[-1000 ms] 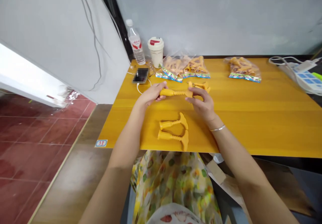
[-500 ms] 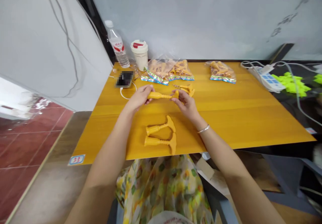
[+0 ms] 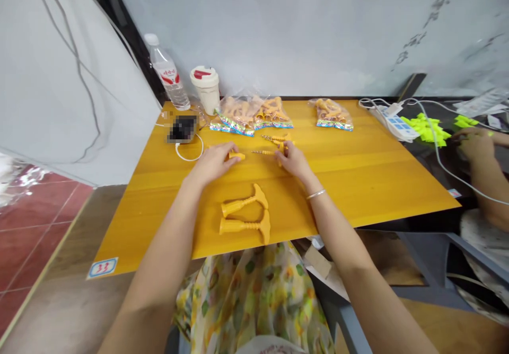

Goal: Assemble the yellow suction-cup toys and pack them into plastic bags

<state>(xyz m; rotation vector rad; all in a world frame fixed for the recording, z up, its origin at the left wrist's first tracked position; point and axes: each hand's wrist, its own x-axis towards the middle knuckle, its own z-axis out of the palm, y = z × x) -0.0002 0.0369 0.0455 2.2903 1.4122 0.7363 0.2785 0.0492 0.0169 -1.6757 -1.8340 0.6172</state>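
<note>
1. Left hand (image 3: 212, 163): palm down, fingers reaching to a short ribbed yellow stub (image 3: 237, 156) and touching it. Firm grip or light contact: impossible to tell.
2. Right hand (image 3: 293, 160): fingertips drawn together in a pinch, apparently on the right end of a thin ribbed yellow rod (image 3: 264, 152). A second thin yellow rod (image 3: 277, 139) just beyond those fingers, on the far side.
3. Stub and rods: mid-table, between the hands, on a yellow wooden tabletop (image 3: 358, 184).
4. Nearer the person, two T-handled yellow plastic pieces (image 3: 246, 201), side by side and untouched, crossbars to the right.
5. Handling, by judgement: light, stiff moulded plastic, not slippery thanks to the ribs. Best hold on a thick stem or crossbar. Thin rods probably the most fragile, so better pinched close to the part under load.
6. Along the far edge, left to right: a water bottle (image 3: 166, 73), a lidded cup (image 3: 205, 90), and clear bags of yellow pieces (image 3: 251, 114).
7. Off the table's right side, a co-worker's hand (image 3: 475, 144), near bright green pieces (image 3: 425, 131).
</note>
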